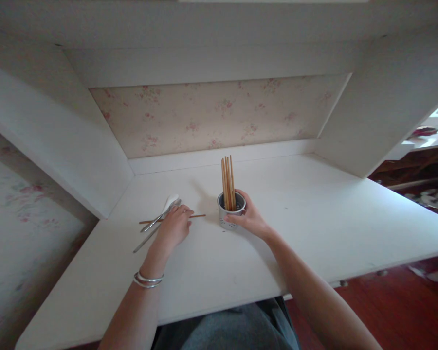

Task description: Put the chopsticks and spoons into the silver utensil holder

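My right hand (250, 216) is wrapped round a metal utensil holder (229, 218) with small holes in its side, standing upright on the white desk. Several wooden chopsticks (228, 184) stand in it, leaning slightly to the left. To the left of the holder, my left hand (174, 224) has its fingers closed over a single chopstick (199, 215) lying on the desk. Part of that chopstick is hidden under the hand. Metal spoons (150, 226) lie crossing it beside the hand, partly covered. Just behind them is a white spoon (170, 201).
The white desk (314, 209) is closed in by a left side panel (69, 126), a right side panel (379, 102) and an overhead shelf (219, 29). Floral wallpaper (222, 116) covers the back. The desk's front edge is close to my body.
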Demonstrator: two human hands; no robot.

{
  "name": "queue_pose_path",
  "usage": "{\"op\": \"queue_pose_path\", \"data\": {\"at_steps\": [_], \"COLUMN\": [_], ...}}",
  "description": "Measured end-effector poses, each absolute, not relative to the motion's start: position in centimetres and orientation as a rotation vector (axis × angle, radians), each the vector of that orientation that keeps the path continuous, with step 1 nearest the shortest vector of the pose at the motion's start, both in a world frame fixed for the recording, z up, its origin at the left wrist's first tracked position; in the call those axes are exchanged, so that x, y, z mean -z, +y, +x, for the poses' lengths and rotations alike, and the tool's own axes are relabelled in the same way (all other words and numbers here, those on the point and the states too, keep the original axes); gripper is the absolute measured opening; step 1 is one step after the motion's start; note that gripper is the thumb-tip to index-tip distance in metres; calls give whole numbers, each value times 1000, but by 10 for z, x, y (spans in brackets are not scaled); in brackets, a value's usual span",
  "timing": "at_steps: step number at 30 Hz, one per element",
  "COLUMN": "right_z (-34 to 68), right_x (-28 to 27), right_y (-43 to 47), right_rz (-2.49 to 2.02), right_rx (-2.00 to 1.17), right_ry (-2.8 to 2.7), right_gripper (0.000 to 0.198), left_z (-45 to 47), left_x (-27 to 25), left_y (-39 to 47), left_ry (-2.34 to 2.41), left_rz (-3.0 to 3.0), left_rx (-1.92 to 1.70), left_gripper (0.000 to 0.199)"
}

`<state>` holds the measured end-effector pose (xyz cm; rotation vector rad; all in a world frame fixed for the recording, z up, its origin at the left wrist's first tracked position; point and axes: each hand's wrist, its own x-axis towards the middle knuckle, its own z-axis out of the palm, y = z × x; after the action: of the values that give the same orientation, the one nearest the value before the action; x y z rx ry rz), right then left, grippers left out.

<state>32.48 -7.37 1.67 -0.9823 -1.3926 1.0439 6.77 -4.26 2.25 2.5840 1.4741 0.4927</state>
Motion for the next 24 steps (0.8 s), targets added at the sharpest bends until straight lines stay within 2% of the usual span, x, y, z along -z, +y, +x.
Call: {"op": "queue_pose_path", "data": {"at_steps": [4,10,19,24], "right_z": [325,325,324,324], "right_x": [-16,-16,-16,-15], "right_y": [-73,-74,-75,-75], "right_rz": [-991,-1003,-982,-975], "right_rx": [-1021,-1006,-1003,-990], "right_ry": [-1397,-1416,-1403,-1407], "right_gripper": [84,84,84,85], "left_z": [67,82,101,112], "left_x": [-20,-22,-37,-39], "left_y": [-44,-44,-38,-34], "left_ry": [1539,1446,1361,1235], "left_rz": [2674,2645,2476,2451], "left_rx": [-256,-254,-799,-1069], "left_gripper": [21,21,20,28]}}
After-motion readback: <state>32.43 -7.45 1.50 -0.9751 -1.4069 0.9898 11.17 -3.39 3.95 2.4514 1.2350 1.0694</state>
